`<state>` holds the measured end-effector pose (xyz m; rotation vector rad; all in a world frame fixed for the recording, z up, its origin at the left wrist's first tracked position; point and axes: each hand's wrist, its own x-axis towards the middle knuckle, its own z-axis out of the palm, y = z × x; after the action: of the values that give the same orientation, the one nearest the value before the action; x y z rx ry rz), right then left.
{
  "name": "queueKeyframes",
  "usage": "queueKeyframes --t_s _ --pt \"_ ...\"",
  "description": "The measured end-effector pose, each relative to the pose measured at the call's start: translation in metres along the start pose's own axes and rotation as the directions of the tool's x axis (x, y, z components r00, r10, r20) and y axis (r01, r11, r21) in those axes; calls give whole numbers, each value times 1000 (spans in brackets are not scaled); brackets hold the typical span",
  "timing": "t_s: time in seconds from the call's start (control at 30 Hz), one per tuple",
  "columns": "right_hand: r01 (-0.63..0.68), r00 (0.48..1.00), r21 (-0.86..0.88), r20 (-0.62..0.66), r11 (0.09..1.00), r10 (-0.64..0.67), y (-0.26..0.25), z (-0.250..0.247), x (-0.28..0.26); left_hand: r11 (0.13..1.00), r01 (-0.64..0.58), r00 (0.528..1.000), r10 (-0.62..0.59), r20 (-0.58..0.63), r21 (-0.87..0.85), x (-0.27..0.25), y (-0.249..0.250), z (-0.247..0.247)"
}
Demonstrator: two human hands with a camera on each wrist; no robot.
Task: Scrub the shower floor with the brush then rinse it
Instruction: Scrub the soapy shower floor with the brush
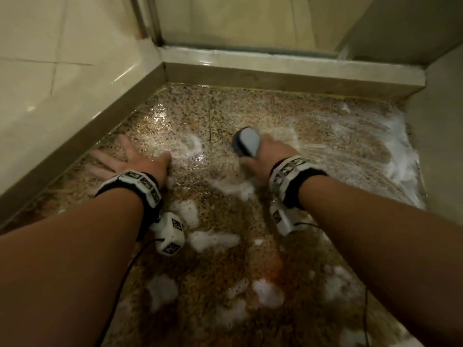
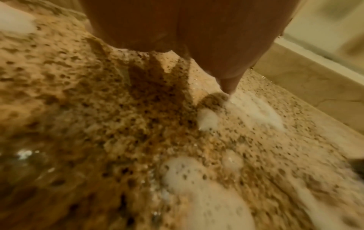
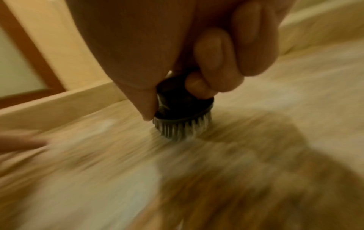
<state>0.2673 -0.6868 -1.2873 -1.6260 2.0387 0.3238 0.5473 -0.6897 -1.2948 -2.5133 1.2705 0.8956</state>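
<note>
the shower floor (image 1: 225, 116) is hemmed by a kerb (image 1: 275, 76) far and left. right hand (image 1: 269, 152) grips the brush (image 1: 246, 144), bristles down mid-floor; left hand (image 1: 125, 159) rests flat, fingers spread, among foam (image 1: 210, 240).

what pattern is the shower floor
Speckled brown-and-tan stone, like granite, on the shower floor; clearest in the head view.
</note>
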Motion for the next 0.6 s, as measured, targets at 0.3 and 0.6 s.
queueKeyframes --t_s 0.3,0.6 --pt "-17 998 49 68 999 13 -37 11 -35 1000 -6 1000 7 13 -27 0 -1 8" --pt "-289 956 119 -16 950 293 13 -28 6 999 -6 1000 6 0 -38 -3 0 12"
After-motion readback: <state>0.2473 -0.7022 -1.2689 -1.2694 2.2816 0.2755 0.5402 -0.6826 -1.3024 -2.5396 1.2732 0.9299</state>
